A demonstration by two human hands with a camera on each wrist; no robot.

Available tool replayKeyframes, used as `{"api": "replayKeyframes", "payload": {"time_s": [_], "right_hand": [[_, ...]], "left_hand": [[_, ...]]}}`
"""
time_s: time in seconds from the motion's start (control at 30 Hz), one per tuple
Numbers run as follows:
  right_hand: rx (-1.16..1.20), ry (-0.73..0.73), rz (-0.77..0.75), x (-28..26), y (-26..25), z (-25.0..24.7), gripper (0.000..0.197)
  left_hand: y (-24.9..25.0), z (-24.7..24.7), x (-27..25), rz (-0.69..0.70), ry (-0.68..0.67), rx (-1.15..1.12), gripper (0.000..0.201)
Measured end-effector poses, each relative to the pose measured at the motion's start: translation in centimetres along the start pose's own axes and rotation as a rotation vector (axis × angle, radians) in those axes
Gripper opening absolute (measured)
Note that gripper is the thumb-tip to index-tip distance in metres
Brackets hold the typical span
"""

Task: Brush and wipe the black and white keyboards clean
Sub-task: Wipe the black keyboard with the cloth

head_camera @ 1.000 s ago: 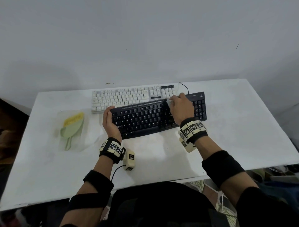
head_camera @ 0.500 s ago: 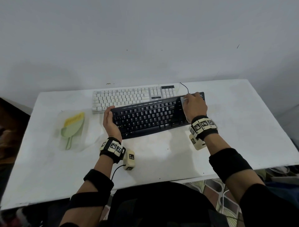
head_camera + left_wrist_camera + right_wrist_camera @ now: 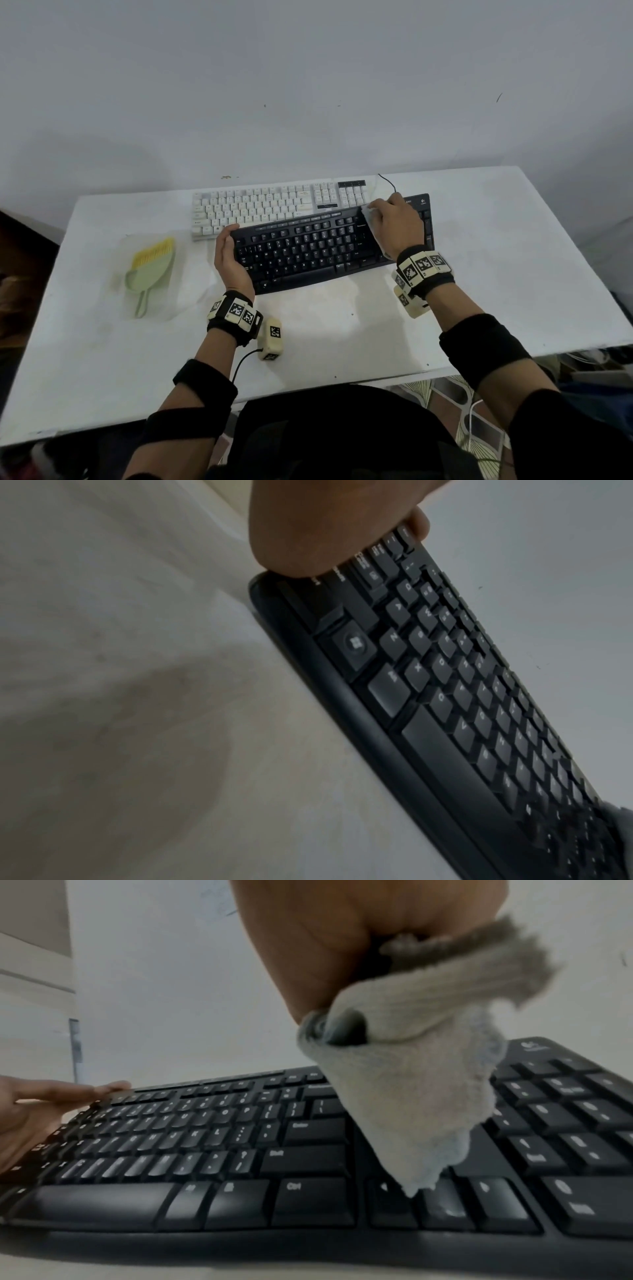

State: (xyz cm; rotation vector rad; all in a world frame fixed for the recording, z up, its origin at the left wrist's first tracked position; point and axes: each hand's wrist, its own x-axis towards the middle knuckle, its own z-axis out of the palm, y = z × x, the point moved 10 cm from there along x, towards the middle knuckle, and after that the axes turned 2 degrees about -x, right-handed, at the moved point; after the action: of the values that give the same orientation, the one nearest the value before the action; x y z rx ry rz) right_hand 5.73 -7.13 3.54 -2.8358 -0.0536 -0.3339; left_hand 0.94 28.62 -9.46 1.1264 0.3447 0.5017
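Note:
The black keyboard (image 3: 318, 250) (image 3: 445, 696) (image 3: 205, 1150) lies at a slant across the table's middle, its back edge overlapping the white keyboard (image 3: 260, 209) behind it. My left hand (image 3: 229, 260) (image 3: 325, 526) (image 3: 34, 1110) rests on edge against the black keyboard's left end, fingers straight. My right hand (image 3: 394, 226) (image 3: 325, 947) grips a bunched pale grey cloth (image 3: 370, 219) (image 3: 411, 1096) over the keys between the Enter column and the number pad. The cloth's tip hangs down onto the arrow keys.
A yellow-bristled brush in a green dustpan (image 3: 150, 267) lies on a clear plastic sheet at the left of the white table (image 3: 496, 274). A thin black cable (image 3: 387, 181) runs back from the keyboards. The wall stands right behind the table.
My right hand carried the cloth rightward from the keyboard's middle to the number pad, then came back a little to the left. The left hand has stayed at the left end.

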Motion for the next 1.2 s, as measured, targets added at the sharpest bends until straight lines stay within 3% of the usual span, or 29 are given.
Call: {"api": "replayKeyframes", "payload": {"time_s": [0.07,0.27,0.4,0.47,0.57,0.63,0.83,1.0,1.1,1.2], "right_hand": [[-0.010,-0.005,0.013,-0.3,0.3,0.2,0.027],[-0.019,-0.021,0.241,0.0,4.3,-0.8,0.030],[0.038,-0.007,0.034,-0.2,1.2,-0.5,0.031],[0.046,-0.013,0.000,-0.5,0.7,0.0,0.031],[-0.013,-0.059,0.217,-0.3,3.3,0.3,0.033],[-0.038,-0.073,0.275,0.0,3.5,0.4,0.032],[0.130,-0.102,-0.142,-1.1,-9.9,3.8,0.033],[0.156,-0.226,-0.420,-4.0,-20.7,7.2,0.033],[0.051,-0.321,-0.527,-4.9,-24.1,9.0,0.024],[-0.023,-0.338,-0.515,-4.9,-24.0,9.9,0.019]], "left_hand": [[0.1,0.1,-0.1,-0.006,0.001,-0.006,0.028],[-0.1,-0.1,0.1,-0.010,0.017,-0.019,0.027],[-0.6,0.0,0.3,-0.041,0.004,-0.033,0.027],[-0.7,0.0,0.2,-0.060,0.009,-0.029,0.027],[-0.6,0.2,0.2,-0.098,0.005,-0.012,0.028],[-0.5,0.3,0.0,-0.140,0.008,-0.016,0.029],[-1.0,1.0,-0.7,-0.376,-0.016,-0.070,0.025],[-1.4,1.4,-1.1,-0.421,-0.006,-0.113,0.032],[-1.3,1.0,-1.1,-0.406,0.041,-0.098,0.035],[-1.0,0.9,-1.2,-0.396,0.052,-0.089,0.033]]}}
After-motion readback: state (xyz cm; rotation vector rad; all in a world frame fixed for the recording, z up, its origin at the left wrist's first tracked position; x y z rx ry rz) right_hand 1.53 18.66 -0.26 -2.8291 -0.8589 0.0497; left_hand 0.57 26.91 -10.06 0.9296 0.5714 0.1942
